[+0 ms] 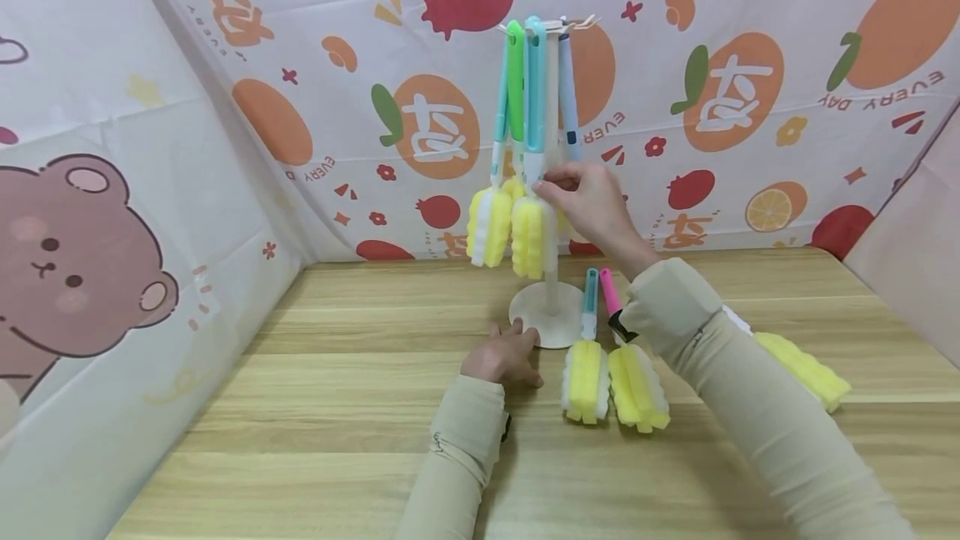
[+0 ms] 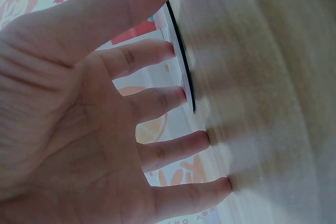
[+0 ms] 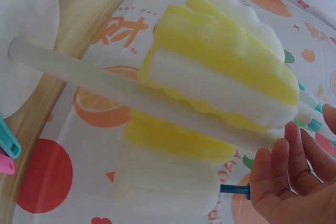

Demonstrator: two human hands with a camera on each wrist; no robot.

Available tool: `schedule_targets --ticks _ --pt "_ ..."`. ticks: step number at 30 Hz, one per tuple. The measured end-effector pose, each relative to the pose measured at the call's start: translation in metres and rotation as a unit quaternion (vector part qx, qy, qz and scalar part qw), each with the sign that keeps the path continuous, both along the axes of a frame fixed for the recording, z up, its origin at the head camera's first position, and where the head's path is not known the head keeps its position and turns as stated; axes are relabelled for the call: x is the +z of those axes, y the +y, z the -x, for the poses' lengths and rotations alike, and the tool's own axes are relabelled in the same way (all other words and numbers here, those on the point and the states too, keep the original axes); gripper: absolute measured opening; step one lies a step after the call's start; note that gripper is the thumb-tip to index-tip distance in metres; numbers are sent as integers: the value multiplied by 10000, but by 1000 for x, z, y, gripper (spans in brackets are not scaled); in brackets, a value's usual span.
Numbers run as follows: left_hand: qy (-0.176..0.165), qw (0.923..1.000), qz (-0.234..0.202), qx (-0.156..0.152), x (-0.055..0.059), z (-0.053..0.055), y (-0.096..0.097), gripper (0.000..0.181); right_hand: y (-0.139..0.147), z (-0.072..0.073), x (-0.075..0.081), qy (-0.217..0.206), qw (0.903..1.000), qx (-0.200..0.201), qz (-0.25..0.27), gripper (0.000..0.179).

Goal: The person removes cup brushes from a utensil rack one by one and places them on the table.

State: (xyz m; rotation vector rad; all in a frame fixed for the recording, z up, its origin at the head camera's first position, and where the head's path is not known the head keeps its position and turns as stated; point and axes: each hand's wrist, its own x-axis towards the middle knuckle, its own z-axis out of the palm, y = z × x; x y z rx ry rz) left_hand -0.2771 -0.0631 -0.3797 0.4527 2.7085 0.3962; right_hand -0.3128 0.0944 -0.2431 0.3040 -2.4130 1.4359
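A white stand [image 1: 553, 307] with hooks at its top holds several hanging sponge bottle brushes with yellow and white heads. My right hand [image 1: 592, 200] pinches the white neck of a teal-handled bottle brush [image 1: 536, 90] at the front of the stand. That brush's sponge head [image 3: 220, 66] hangs just below the hand. Beside it hang a green-handled brush [image 1: 515, 82], another teal one [image 1: 501, 107] and a blue-handled one [image 1: 568, 98] at the back. Low on the table, my left hand [image 1: 504, 357] has its fingers spread, with fingertips touching the stand's round base and the tabletop.
Right of the base lie a teal-handled brush [image 1: 587, 382] and a pink-handled brush [image 1: 637, 390]. Another brush [image 1: 806, 369] lies farther right, partly hidden by my right sleeve. A fruit-printed cloth [image 1: 337, 190] hangs behind the wooden table [image 1: 337, 407].
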Motion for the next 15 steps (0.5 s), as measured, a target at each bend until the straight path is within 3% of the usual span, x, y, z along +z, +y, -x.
schedule_targets --ticks 9,15 --pt "32 9999 108 -86 -2 0 1 51 -6 4 9 306 9993 -18 -212 32" --pt "47 9999 122 -88 -2 1 1 52 -11 5 9 794 9963 -125 -297 26"
